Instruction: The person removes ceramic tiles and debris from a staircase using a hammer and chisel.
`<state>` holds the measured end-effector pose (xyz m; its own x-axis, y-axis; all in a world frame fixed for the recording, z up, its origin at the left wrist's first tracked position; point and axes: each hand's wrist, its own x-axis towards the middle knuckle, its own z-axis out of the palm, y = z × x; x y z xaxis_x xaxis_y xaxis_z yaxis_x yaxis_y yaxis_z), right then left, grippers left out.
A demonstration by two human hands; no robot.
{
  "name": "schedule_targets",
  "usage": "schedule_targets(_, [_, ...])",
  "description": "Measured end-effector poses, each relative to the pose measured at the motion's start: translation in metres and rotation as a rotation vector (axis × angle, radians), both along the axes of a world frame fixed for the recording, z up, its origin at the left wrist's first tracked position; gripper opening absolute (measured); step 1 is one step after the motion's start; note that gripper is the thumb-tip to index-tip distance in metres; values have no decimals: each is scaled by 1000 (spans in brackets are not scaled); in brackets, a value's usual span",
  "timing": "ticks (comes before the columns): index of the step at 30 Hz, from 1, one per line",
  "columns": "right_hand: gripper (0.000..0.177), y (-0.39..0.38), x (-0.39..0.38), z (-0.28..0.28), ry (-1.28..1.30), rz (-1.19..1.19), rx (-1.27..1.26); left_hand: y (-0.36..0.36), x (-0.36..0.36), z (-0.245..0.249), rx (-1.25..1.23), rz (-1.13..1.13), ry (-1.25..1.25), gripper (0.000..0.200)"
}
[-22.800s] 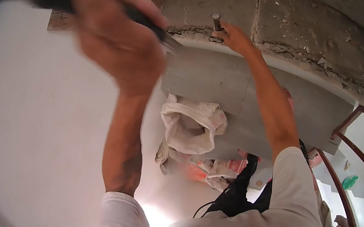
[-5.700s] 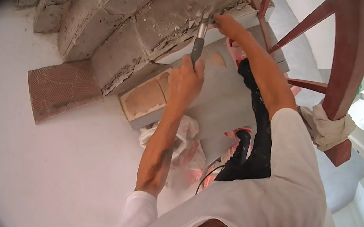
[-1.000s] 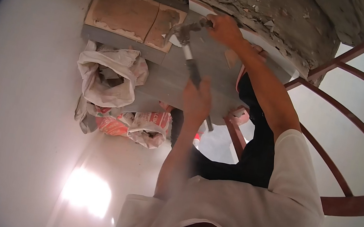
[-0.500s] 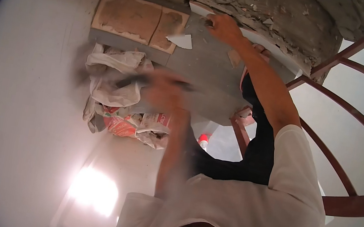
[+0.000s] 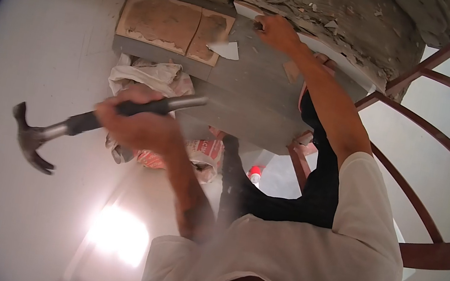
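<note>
My left hand [image 5: 141,126] is wrapped around the dark grip of a claw hammer [image 5: 85,122]. The hammer is raised on the left, its metal head pointing left and away from the ledge. My right hand [image 5: 279,34] is closed at the foot of the rough wall, beside a white tile strip [image 5: 248,11]. Something small and dark shows at its fingertips, too hidden to name. Left of that hand, a broken white tile piece [image 5: 226,50] lies on the grey ledge [image 5: 246,84]. Farther left lie brown-backed tile pieces [image 5: 158,23] with a gap between them.
Crumbling mortar and chips line the rough wall [image 5: 319,4] at the top. Crumpled bags [image 5: 149,75] and a red-and-white sack [image 5: 205,149] lie below the tiles. Curved red metal bars [image 5: 445,141] stand on the right. A red-capped bottle [image 5: 255,174] is farther down.
My left hand and the hammer have swung left and slightly down, from a blur over the bags to a clearer view. My right hand has stayed at the wall's foot.
</note>
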<state>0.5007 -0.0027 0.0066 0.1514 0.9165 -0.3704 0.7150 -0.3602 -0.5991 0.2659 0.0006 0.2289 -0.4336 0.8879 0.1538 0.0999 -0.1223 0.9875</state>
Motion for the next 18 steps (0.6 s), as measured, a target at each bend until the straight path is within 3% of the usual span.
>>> schedule_targets(1, [34, -1, 0, -6, -13, -2, 71, -17, 10, -23, 27, -38, 344, 29])
schedule_targets(2, [34, 2, 1, -4, -9, 11, 50, -38, 14, -59, 147, -265, 302, 19])
schedule_targets(4, [33, 5, 1, 5, 3, 39, 6, -77, 14, -112, -368, -480, 558, 22])
schedule_targets(6, [32, 6, 3, 12, 25, 23, -28, -84, 37, -96, -1020, -644, 21, 31])
schedule_targets(9, [31, 3, -5, 17, 87, -15, -91, -63, 4, -84, -982, -518, -68, 31])
schedule_targets(13, [31, 7, 3, 7, 81, 9, -41, -20, -20, -29, -576, -207, -212, 40])
schedule_targets(15, [30, 9, 6, 16, 119, 15, -114, -10, -16, -5, -235, -42, -175, 38])
schedule_targets(18, [30, 3, 3, 27, 145, -31, -104, -7, 0, -10, -59, 26, -222, 32])
